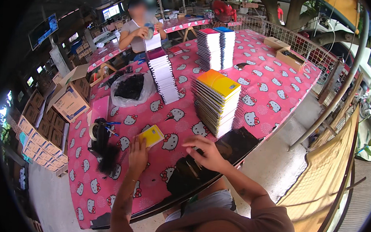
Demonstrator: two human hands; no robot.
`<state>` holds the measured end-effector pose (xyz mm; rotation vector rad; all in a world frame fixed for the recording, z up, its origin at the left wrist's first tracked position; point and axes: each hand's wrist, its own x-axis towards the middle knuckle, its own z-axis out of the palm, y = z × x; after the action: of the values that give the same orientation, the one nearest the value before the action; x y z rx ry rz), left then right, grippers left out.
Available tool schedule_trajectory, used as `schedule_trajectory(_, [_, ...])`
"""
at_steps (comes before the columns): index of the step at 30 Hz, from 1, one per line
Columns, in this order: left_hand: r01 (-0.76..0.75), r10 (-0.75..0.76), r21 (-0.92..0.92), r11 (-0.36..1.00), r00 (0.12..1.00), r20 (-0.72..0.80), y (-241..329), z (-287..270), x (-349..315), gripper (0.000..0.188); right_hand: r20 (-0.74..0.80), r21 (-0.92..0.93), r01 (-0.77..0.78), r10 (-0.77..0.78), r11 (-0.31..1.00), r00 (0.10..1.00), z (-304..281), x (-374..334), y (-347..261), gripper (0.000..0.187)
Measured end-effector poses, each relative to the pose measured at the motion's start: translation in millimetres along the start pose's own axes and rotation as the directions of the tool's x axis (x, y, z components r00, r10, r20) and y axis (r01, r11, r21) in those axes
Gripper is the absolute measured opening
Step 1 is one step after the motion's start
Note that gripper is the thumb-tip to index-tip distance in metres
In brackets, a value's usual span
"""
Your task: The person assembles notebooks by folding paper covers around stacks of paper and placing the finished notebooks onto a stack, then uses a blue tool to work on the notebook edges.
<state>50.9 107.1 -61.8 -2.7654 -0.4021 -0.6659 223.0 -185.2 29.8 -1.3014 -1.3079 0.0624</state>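
Note:
On the pink cartoon-print table cover lies a small yellow notebook (151,136). My left hand (138,154) rests at its near left edge, fingers stretched out over the cover. To the right of it my right hand (206,154) hovers with fingers bent and apart, and nothing shows in them. Just beyond the right hand stands a tall stack of spiral notebooks (216,104), with yellow-orange covers on top and coils sticking out at the sides. Left of my left hand sits a dark bundle of black coils (107,158), blurred at its edges.
A clear plastic bag of black material (130,88) lies beyond a tape roll (93,131). Farther off stand a leaning white-paged notebook stack (164,79), a red-topped stack (208,50) and a blue-topped stack (225,46). Cartons (71,101) are at left; another person (137,33) stands across.

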Motion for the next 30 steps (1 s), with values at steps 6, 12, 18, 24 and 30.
schedule_trajectory(6, [0.068, -0.066, -0.19, 0.979, 0.998, 0.019, 4.5, -21.9, 5.2, 0.032, 0.062, -0.043, -0.054, 0.056, 0.998, 0.996, 6.3, -19.0, 13.6, 0.026])
schedule_trajectory(12, [-0.064, 0.083, -0.289, 0.955, 0.995, 0.056, 38.7, -62.7, 15.3, 0.019, -0.082, -0.139, -0.096, 0.085, 0.986, 0.993, 21.4, -15.0, 27.4, 0.041])
schedule_trajectory(18, [-0.077, 0.101, -0.562, 0.824, 0.995, 0.011, 87.3, -87.8, 6.5, 0.031, 0.063, 0.024, -0.374, 0.372, 0.927, 0.926, 46.0, -37.7, 73.6, 0.046])
schedule_trajectory(24, [0.135, -0.112, -0.799, 0.586, 0.99, 0.085, 91.1, -69.4, -21.7, 0.043, 0.026, 0.246, -0.373, 0.378, 0.895, 0.925, 64.8, -43.6, 70.8, 0.035])
schedule_trajectory(30, [0.181, -0.267, -0.788, 0.588, 0.964, 0.022, 118.3, -51.5, -28.9, 0.049, 0.094, 0.233, -0.472, 0.464, 0.85, 0.881, 72.3, -57.1, 83.7, 0.032])
